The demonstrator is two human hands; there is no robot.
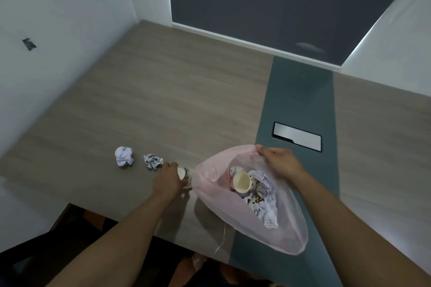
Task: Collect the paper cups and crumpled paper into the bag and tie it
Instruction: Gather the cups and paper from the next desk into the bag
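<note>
The left hand [166, 179] is curled around a paper cup [184, 174], fingers wrapped over its side so that only the cup's pale end and a little of its patterned wall show past the knuckles. The cup lies roughly sideways, low over the table and just beside the left edge of the bag [291, 228]; whether it touches the plastic cannot be told.

The right hand [277, 163] pinches the far rim of the bag, thumb and fingers closed on the thin pink film and lifting it so that the mouth gapes wide toward the camera. The bag is translucent and slumps on the near part of the table [175, 100], its bottom reaching the front edge.

Inside it lie a second cup [242, 182], tipped with its open mouth up, wads of crumpled paper [268, 212] around it, and a spotted piece below the cup that is too small to identify.

Left of the left hand two paper balls remain on the wood: the nearer ball [152, 161] close to the fingertips, the farther ball [124, 156] a little beyond it.

A dark strip [300, 91] runs down the table under the bag, with a cable hatch [297, 136] set into it just behind the right hand.
</note>
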